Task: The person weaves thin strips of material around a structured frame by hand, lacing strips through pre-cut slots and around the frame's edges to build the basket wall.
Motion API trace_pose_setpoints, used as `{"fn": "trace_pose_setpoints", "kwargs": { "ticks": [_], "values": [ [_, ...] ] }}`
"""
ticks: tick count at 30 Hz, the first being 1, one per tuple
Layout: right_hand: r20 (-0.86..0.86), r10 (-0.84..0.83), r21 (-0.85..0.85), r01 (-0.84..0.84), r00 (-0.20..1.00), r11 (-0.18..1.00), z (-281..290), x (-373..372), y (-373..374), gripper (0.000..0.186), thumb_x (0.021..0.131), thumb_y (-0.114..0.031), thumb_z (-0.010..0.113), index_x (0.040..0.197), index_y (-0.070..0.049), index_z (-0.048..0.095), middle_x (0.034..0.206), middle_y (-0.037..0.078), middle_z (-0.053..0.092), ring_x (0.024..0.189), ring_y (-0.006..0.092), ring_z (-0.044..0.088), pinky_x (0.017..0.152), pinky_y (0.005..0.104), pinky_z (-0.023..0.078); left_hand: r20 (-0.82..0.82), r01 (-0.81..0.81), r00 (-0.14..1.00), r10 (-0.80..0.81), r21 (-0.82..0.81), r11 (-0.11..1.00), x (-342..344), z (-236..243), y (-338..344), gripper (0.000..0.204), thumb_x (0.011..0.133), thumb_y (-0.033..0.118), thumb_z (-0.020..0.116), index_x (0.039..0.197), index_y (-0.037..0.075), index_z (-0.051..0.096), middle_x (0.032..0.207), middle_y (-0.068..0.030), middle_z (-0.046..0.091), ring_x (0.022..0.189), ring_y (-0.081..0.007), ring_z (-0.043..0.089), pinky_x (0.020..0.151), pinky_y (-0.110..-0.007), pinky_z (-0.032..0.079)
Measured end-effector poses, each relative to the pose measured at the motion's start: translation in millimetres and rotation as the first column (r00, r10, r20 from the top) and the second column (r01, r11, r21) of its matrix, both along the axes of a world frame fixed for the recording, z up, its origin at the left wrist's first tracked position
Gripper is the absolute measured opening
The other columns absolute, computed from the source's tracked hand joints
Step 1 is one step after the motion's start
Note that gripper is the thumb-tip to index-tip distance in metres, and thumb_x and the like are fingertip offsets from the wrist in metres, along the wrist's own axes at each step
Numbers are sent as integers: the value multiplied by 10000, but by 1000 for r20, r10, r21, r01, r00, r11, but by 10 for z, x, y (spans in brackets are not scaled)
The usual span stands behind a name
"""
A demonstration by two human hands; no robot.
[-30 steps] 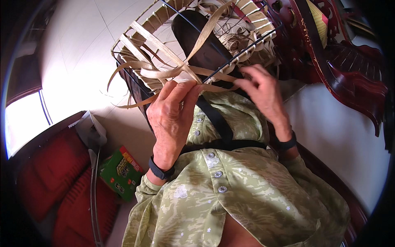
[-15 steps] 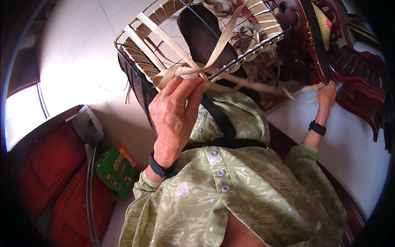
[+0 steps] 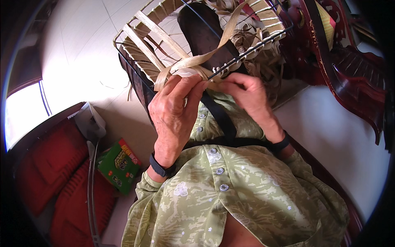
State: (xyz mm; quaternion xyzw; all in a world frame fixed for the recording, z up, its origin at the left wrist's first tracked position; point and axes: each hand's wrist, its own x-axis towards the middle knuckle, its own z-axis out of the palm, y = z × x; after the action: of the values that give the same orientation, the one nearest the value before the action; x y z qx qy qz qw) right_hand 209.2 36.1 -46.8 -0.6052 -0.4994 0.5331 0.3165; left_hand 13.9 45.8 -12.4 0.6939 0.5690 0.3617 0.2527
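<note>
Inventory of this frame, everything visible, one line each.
wire frame: 1, black, upper centre, partly woven
strips: several, pale tan, woven on the frame, loose ends at the hands
box: 1, green, floor, lower left
stools: red plastic, count unclear, far left
furniture: dark red carved wood, upper right
floor: pale tiles
dress: green patterned, buttoned, lower centre
strap: black, across the dress
left hand: dark wristband, fingers pinching strips at the frame's edge
right hand: dark wristband, fingers on the same strips
</note>
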Motion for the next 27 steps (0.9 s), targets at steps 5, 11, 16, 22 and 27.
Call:
{"fn": "trace_pose_setpoints", "kwargs": {
  "ticks": [5, 11, 16, 22, 27],
  "values": [
    [16, -534, -4, 534, 845, 845, -173, 1125, -64, 132, 892, -160, 618, 832, -60, 678, 673, 15, 646, 448, 44, 441, 407, 212, 321, 1, -11, 1000, 11, -32, 999, -4, 22, -22, 106, 823, 130, 763, 909, 89, 717, 828, -52, 673, 667, -260, 645, 609, -335, 504],
    [953, -304, 219, 670, 10, 709, -287, 2744, -119, 278, 895, -288, 615, 978, -42, 714, 960, 180, 734, 850, 339, 721, 756, 458, 566, -38, 7, 999, -8, -38, 999, -12, 14, -8, 106, 827, 136, 764, 905, 83, 717, 824, -53, 673, 642, -260, 633, 589, -339, 494],
    [703, -314, 289, 148, 638, 946, -142, 1473, -12, 314, 907, -86, 627, 1220, -54, 634, 1177, 166, 690, 1069, 320, 668, 891, 385, 528, -15, -13, 1000, 13, -37, 999, -21, 3, -23, 112, 824, 141, 769, 902, 81, 716, 800, -50, 663, 634, -256, 630, 584, -342, 489],
    [329, -46, 286, -54, 943, 957, -152, 212, 9, 192, 905, -152, 706, 1005, 5, 654, 917, 112, 654, 791, 218, 640, 677, 357, 489, -36, 13, 999, -14, -26, 1000, -3, 35, 20, 110, 821, 121, 771, 888, 64, 705, 800, -65, 661, 635, -263, 629, 582, -346, 485],
    [-115, -262, -115, 250, 958, 962, -21, 658, -63, 94, 927, -157, 671, 913, -71, 706, 729, -3, 665, 517, 26, 513, 454, 195, 399, -36, -1, 999, 1, -25, 1000, -4, 58, -18, 119, 807, 86, 773, 883, 53, 689, 788, -77, 655, 615, -265, 606, 574, -340, 474]
  ]
}}
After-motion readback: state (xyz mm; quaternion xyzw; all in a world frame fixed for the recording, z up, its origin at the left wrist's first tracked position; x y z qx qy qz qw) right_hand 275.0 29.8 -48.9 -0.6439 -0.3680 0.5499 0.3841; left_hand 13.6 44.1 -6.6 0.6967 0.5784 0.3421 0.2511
